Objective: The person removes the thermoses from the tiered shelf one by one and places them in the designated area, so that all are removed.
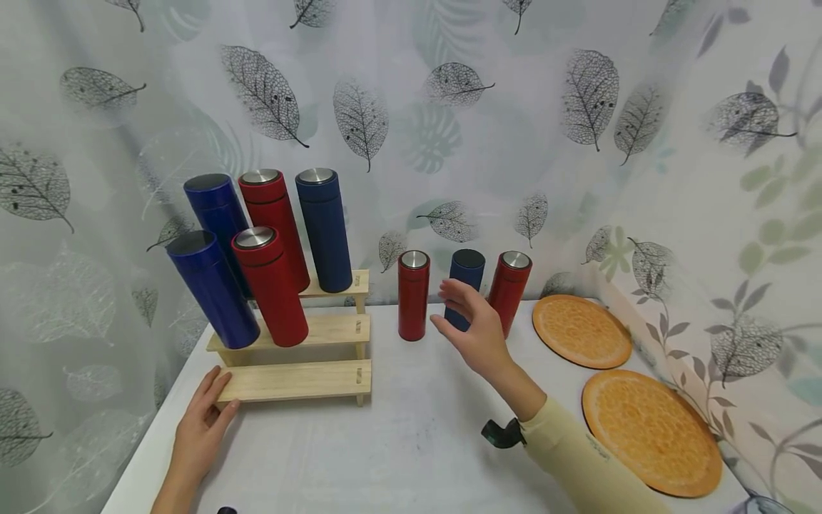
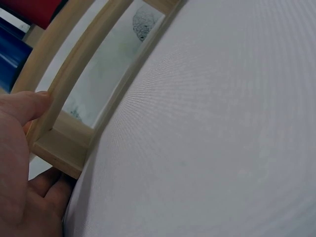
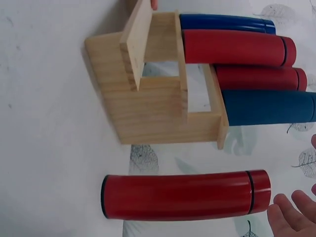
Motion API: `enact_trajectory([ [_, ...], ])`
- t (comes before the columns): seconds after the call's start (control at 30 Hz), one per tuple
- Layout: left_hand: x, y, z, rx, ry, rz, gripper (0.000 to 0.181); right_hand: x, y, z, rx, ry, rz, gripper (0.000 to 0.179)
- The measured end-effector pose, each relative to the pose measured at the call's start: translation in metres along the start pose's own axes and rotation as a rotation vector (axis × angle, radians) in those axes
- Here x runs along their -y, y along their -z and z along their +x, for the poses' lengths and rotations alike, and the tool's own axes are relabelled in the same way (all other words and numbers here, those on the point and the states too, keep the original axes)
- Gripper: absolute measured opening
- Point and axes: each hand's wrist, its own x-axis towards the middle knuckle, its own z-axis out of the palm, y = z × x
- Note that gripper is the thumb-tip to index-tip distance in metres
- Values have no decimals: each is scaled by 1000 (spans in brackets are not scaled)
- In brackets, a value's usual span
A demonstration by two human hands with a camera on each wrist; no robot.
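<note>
My left hand (image 1: 202,428) grips the left end of a three-step wooden rack (image 1: 298,382); in the left wrist view its thumb (image 2: 34,104) lies on the shelf board and its fingers reach below. Over the table, my right hand (image 1: 478,332) has loosely curved fingers, thumb apart, nothing held. It overlaps a blue thermos bottle (image 1: 467,275), between one red thermos bottle (image 1: 413,303) on the left and another red thermos bottle (image 1: 511,285) on the right. On the rack's middle step stand a blue bottle (image 1: 215,293) and a red bottle (image 1: 272,293).
The rack's top step carries a blue bottle (image 1: 221,207), a red bottle (image 1: 276,214) and a darker blue bottle (image 1: 325,228). Two round orange-brown mats (image 1: 651,432) lie at the table's right side. A leaf-patterned curtain (image 1: 398,43) hangs behind the table.
</note>
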Motion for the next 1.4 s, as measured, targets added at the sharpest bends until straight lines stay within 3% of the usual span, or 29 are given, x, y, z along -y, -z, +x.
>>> enact_trajectory([
  [0.2,1,-2,-1,-12,-24,-6,59,6,-10,-1,18,-19,-16,62],
  [0.37,2,-2,-1,-28,-54,-16,58,14,-19,6,53,15,28,62],
  [1.13,1,-2,-1,-24,-54,-24,58,23,-67,34,132,-9,116,60],
  [1.4,0,-1,0,-15,-43,-1,58,27,-84,41,158,18,119,62],
])
